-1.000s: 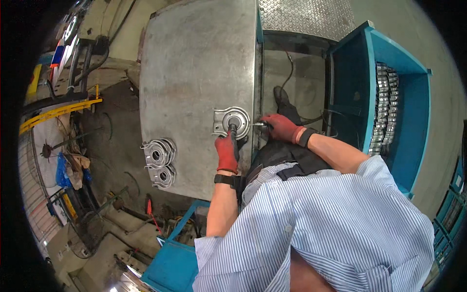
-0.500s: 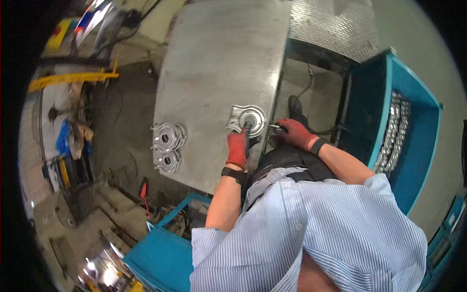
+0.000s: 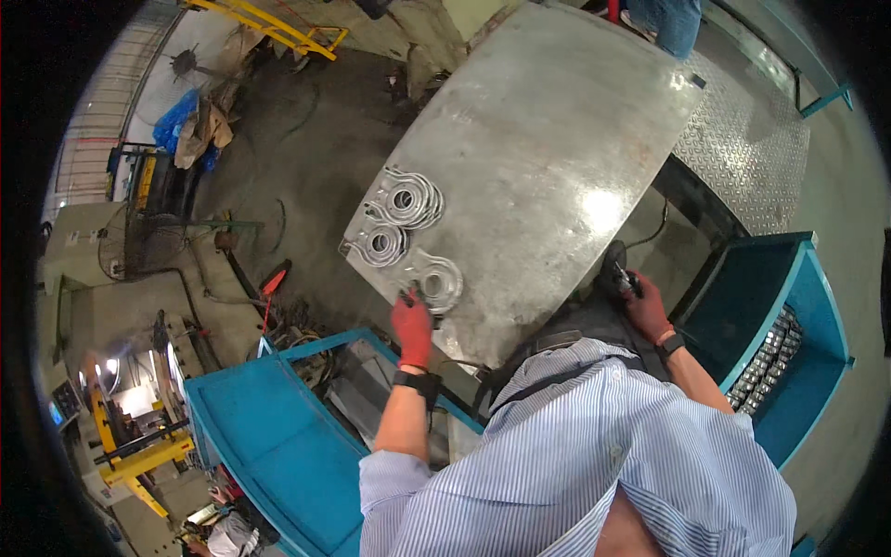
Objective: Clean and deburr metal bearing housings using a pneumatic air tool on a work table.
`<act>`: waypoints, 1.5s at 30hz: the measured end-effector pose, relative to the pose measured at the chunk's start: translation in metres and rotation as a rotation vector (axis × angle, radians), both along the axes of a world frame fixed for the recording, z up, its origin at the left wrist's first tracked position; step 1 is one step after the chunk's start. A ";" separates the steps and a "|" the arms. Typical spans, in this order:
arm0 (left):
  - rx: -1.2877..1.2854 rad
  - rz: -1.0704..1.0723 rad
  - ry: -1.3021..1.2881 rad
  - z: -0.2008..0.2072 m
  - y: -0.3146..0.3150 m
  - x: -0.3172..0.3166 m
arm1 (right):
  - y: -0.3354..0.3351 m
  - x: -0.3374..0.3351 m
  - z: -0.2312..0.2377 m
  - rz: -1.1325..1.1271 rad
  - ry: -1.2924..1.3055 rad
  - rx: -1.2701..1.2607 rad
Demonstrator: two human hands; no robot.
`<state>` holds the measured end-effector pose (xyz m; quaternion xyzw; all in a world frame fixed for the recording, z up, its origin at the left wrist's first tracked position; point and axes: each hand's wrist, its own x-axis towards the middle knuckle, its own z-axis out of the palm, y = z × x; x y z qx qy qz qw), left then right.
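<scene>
My left hand (image 3: 413,334), in a red glove with dark fingertips, is closed on the near edge of a stamped metal bracket (image 3: 448,281) with a round hole. The bracket is by the table's near left edge, and I cannot tell whether it touches the tabletop. Beside it, toward the left edge, lie two small stacks of matching parts: the front stack (image 3: 394,249) and the back stack (image 3: 427,202). My right hand (image 3: 647,311), also gloved, is off the table's right edge, its fingers wrapped round a slim hand tool (image 3: 623,275), partly hidden.
The steel table (image 3: 529,139) stretches away from me. At right stands a blue bin (image 3: 807,371) holding rows of shiny metal parts (image 3: 766,362). A blue frame (image 3: 269,418) is at lower left. At the table's far end a person's jeans (image 3: 677,26) show; another person (image 3: 232,534) is at lower left.
My view has turned. My left hand has carried the bracket left, toward the stacks. My right hand has drawn the tool away from the bracket, off to the right.
</scene>
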<state>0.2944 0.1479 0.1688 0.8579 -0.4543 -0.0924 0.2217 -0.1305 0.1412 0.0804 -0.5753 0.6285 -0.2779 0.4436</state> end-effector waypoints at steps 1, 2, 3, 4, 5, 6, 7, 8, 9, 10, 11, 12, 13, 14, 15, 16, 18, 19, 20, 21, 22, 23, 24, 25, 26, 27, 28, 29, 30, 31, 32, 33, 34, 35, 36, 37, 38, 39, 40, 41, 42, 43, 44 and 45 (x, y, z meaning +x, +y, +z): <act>-0.007 0.017 -0.040 0.006 -0.006 0.015 | 0.001 -0.002 -0.003 -0.006 0.005 -0.019; -0.004 0.032 -0.104 0.002 -0.009 0.041 | 0.000 -0.001 -0.001 0.011 0.006 -0.018; -0.002 0.045 -0.165 -0.002 -0.012 0.065 | 0.000 -0.001 0.002 0.010 0.007 -0.010; -0.013 0.055 -0.205 -0.013 -0.015 0.096 | -0.001 0.001 0.007 0.013 0.007 0.000; -0.022 0.064 -0.246 -0.019 -0.018 0.119 | 0.000 0.004 0.012 0.002 0.004 0.019; -0.044 0.065 -0.258 -0.019 -0.030 0.126 | 0.001 0.003 0.012 -0.017 0.004 0.030; -0.066 0.068 -0.270 -0.019 -0.042 0.132 | 0.003 0.002 0.013 -0.033 0.003 0.042; -0.017 0.072 -0.279 -0.029 -0.043 0.157 | 0.002 0.003 0.010 -0.017 -0.009 0.051; 0.029 0.061 -0.282 -0.030 -0.053 0.171 | 0.003 0.003 0.009 -0.023 -0.007 0.060; 0.092 -0.002 -0.317 -0.035 -0.054 0.177 | 0.002 0.004 0.007 -0.027 -0.007 0.069; 0.155 -0.083 -0.337 -0.034 -0.065 0.165 | 0.004 0.001 0.008 -0.057 0.014 0.079; 0.181 -0.132 -0.333 -0.029 -0.073 0.156 | 0.006 -0.004 0.008 -0.080 0.049 0.082; 0.207 -0.179 -0.331 -0.022 -0.081 0.149 | 0.009 -0.006 0.007 -0.101 0.081 0.086; 0.200 -0.193 -0.299 -0.018 -0.086 0.144 | 0.011 -0.011 0.003 -0.114 0.131 0.085; 0.194 -0.213 -0.296 -0.019 -0.088 0.149 | 0.012 -0.011 -0.001 -0.116 0.143 0.088; 0.190 -0.231 -0.291 -0.020 -0.087 0.153 | 0.014 -0.013 -0.005 -0.115 0.158 0.093; 0.197 -0.248 -0.321 -0.037 -0.081 0.178 | 0.014 -0.010 -0.006 -0.103 0.127 0.096; 0.209 -0.240 -0.327 -0.040 -0.080 0.182 | 0.013 -0.009 -0.005 -0.099 0.119 0.091; 0.221 -0.231 -0.333 -0.041 -0.081 0.184 | 0.013 -0.005 -0.003 -0.092 0.119 0.075; 0.247 -0.161 -0.298 -0.042 -0.083 0.186 | 0.011 -0.003 -0.001 -0.084 0.120 0.068; 0.223 -0.130 -0.283 -0.045 -0.082 0.184 | 0.010 -0.002 0.001 -0.076 0.122 0.060; 0.199 -0.104 -0.266 -0.045 -0.085 0.179 | 0.010 -0.003 0.000 -0.071 0.126 0.064; 0.173 -0.081 -0.249 -0.043 -0.089 0.171 | 0.010 -0.004 -0.002 -0.070 0.121 0.062; 0.145 -0.119 -0.297 -0.046 -0.086 0.167 | 0.011 -0.005 -0.003 -0.067 0.115 0.062; 0.110 -0.167 -0.345 -0.048 -0.090 0.161 | 0.015 -0.010 -0.013 -0.080 0.100 0.052; 0.086 -0.246 -0.374 -0.046 -0.088 0.159 | 0.016 -0.009 -0.015 -0.086 0.099 0.050; 0.060 -0.322 -0.401 -0.042 -0.086 0.156 | 0.017 -0.008 -0.014 -0.090 0.099 0.047; 0.141 -0.278 -0.373 -0.038 -0.081 0.159 | 0.016 -0.003 -0.006 -0.087 0.109 0.043; 0.222 -0.234 -0.344 -0.033 -0.076 0.160 | 0.012 0.001 0.005 -0.087 0.105 0.039; 0.182 -0.255 -0.371 -0.027 -0.078 0.152 | 0.011 0.002 0.018 -0.103 0.107 0.041; 0.180 -0.261 -0.393 -0.020 -0.072 0.153 | 0.009 0.005 0.025 -0.105 0.086 0.040; 0.210 -0.260 -0.418 -0.015 -0.073 0.153 | 0.009 0.006 0.019 -0.145 0.052 0.065; 0.249 -0.238 -0.439 -0.012 -0.074 0.153 | 0.010 0.003 0.011 -0.174 0.021 0.074; 0.294 -0.236 -0.473 -0.010 -0.078 0.149 | 0.013 -0.003 0.002 -0.210 -0.003 0.082; 0.233 -0.059 -0.371 -0.006 -0.078 0.144 | 0.013 -0.006 -0.001 -0.231 -0.027 0.072; 0.210 -0.010 -0.387 0.000 -0.078 0.139 | 0.013 -0.008 0.000 -0.269 -0.028 0.067; 0.143 0.004 -0.393 0.011 -0.082 0.130 | 0.014 -0.010 0.001 -0.308 -0.029 0.061; 0.077 0.027 -0.403 0.025 -0.081 0.123 | 0.015 -0.012 0.004 -0.350 -0.016 0.059; -0.034 0.006 -0.403 0.041 -0.083 0.112 | 0.015 -0.014 0.009 -0.394 -0.045 0.085; -0.141 0.004 -0.412 0.060 -0.076 0.106 | 0.013 -0.013 0.013 -0.422 -0.082 0.109; -0.141 0.001 -0.385 0.077 -0.079 0.094 | 0.012 -0.018 0.014 -0.455 -0.156 0.160; -0.134 -0.003 -0.357 0.095 -0.086 0.079 | 0.011 -0.023 0.009 -0.477 -0.190 0.170; -0.124 0.002 -0.333 0.111 -0.091 0.066 | 0.009 -0.026 0.004 -0.494 -0.228 0.180; -0.156 -0.057 -0.313 0.122 -0.103 0.054 | 0.006 -0.033 -0.009 -0.515 -0.222 0.140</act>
